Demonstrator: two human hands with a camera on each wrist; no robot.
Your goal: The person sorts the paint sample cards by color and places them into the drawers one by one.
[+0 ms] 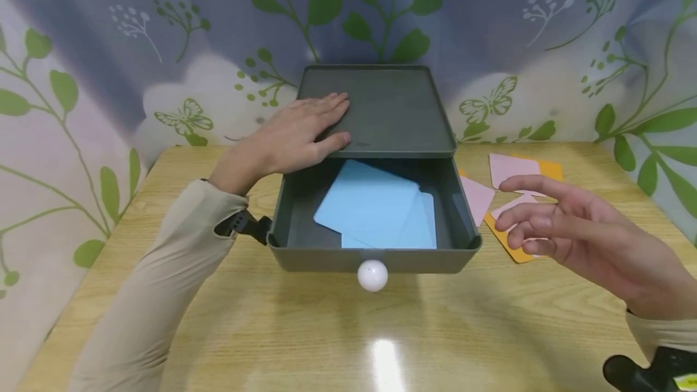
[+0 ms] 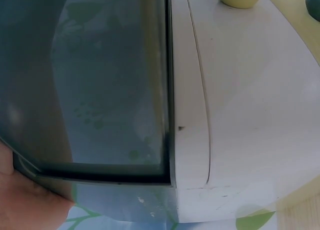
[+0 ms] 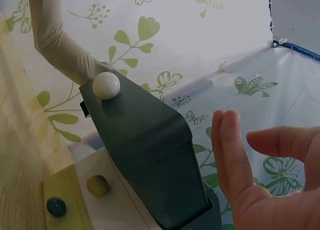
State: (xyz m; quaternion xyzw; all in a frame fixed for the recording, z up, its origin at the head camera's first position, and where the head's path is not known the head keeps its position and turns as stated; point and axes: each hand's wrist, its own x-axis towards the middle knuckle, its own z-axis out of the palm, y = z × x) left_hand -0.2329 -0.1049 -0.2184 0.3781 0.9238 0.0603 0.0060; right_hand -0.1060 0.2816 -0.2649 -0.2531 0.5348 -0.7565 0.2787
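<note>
My left hand (image 1: pixel 296 132) rests flat on the left side of the grey top (image 1: pixel 389 107) of a small drawer unit, fingers straight. Below that top, a grey drawer (image 1: pixel 305 241) is pulled out toward me, with a round white knob (image 1: pixel 373 275) on its front. Several light blue cards (image 1: pixel 370 198) lie overlapping inside it. To the right, my right hand (image 1: pixel 588 235) hovers with nothing in it, fingers loosely bent. In the right wrist view the thumb (image 3: pixel 280 140) stands apart from the fingers (image 3: pixel 231 155).
Pink and orange cards (image 1: pixel 514 168) lie on the wooden table (image 1: pixel 245 319) right of the unit, partly behind my right hand. Under the grey drawer sit a white drawer (image 3: pixel 120 195) and a yellow drawer (image 3: pixel 65 185), each knobbed. Leaf-patterned curtain (image 1: pixel 490 29) hangs behind.
</note>
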